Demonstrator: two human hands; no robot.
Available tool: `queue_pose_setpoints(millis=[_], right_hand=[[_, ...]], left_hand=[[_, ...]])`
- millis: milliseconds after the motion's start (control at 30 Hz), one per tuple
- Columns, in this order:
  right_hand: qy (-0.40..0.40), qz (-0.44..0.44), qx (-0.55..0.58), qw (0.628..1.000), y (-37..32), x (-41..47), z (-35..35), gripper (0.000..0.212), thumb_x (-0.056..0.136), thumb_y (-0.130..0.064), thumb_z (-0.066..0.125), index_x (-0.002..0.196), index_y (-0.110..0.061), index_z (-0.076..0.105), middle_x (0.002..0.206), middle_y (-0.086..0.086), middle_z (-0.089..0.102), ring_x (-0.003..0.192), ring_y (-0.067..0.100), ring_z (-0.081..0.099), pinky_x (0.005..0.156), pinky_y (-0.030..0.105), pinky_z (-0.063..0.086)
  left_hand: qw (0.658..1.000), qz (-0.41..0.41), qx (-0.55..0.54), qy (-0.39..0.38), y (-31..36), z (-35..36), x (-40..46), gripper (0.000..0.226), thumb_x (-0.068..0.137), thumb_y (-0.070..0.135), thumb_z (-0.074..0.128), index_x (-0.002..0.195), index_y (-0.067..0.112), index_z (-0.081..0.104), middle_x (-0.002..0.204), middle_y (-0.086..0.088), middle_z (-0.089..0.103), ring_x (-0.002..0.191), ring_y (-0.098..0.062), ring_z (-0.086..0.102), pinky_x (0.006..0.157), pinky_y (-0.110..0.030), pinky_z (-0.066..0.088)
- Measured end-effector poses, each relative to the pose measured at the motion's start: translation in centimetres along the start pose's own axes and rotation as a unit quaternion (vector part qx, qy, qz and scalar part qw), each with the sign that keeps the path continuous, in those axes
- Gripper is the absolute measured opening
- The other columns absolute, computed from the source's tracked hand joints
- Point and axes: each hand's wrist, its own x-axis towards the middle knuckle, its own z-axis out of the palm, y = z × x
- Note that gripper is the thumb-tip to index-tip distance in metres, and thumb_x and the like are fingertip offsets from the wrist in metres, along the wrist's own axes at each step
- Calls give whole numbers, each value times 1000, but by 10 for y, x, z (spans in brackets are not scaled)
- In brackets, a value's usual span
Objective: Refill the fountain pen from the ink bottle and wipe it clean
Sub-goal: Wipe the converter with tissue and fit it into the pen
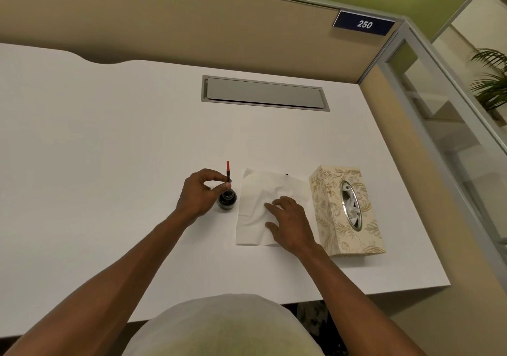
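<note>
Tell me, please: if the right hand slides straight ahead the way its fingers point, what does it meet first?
Probably only more tissue: the right hand lies flat on it, fingers pointing up-left, roughly toward the ink bottle beyond the edge.

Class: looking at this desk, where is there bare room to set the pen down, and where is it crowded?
Bare desk lies left of the left hand, and between the tissue and the cable hatch. It is crowded from the ink bottle across the tissue, under the right hand, to the tissue box.
</note>
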Motion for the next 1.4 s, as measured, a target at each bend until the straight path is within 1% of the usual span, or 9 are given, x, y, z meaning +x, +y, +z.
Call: queue_pose_setpoints(millis=[200,333,567,867,1033,1167,1233,1333,1400], right_hand=[[44,-4,22,999,0,11,1,37,69,-15,88,105,-18,79,88,2,68,92,29,65,78,40,55],[92,-7,52,994,-2,13,1,19,74,-13,84,92,-18,80,88,3,67,91,26,63,76,36,52],[160,-22,86,983,1,21,-18,26,88,-4,68,111,-12,77,94,5,77,87,23,72,82,28,50],[219,13,186,958,0,32,-68,34,101,-11,50,132,-13,64,116,5,73,102,19,69,86,33,54],[221,127,325,911,-9,40,-103,30,100,-19,57,127,-32,59,85,-2,70,69,12,63,66,28,50],[155,234,459,843,-8,42,-98,24,94,-16,63,101,-37,55,79,2,68,73,20,59,65,35,47],[129,289,508,801,-11,40,-84,23,94,-8,64,91,-31,61,81,-1,65,73,18,56,64,33,45],[51,358,564,743,-17,31,-67,11,94,-8,68,100,-16,74,97,5,70,77,13,62,63,27,52],[17,358,561,746,-18,23,-58,23,86,-16,80,108,-14,75,102,5,70,80,12,65,56,23,52]], left_hand=[[1000,2,-2,2,-1,0,2,12,82,24,84,84,34,77,102,16,76,90,-14,71,79,-36,54],[1000,4,-2,-2,-2,-1,2,11,82,25,84,85,33,77,102,15,76,91,-15,72,83,-42,56],[1000,-3,-4,1,-2,-5,5,9,80,32,84,86,34,78,104,17,76,91,-29,71,85,-45,55],[1000,-2,-4,4,2,-3,3,8,82,30,84,84,34,77,103,18,76,87,-18,70,77,-33,50],[1000,-12,-5,8,5,-4,2,9,82,31,84,85,36,77,104,20,75,69,-14,60,71,-25,46],[1000,-14,1,9,6,-5,2,8,83,32,83,86,34,77,106,20,75,63,-13,56,63,-25,43],[1000,-13,0,8,5,-4,2,8,83,33,83,87,34,77,106,19,75,61,-12,55,60,-25,41],[1000,-12,-6,10,5,-4,2,9,82,33,84,85,37,76,106,19,75,66,-15,58,69,-26,45],[1000,-14,-7,10,4,-4,3,10,82,32,84,85,37,76,106,19,75,68,-15,59,71,-26,46]])
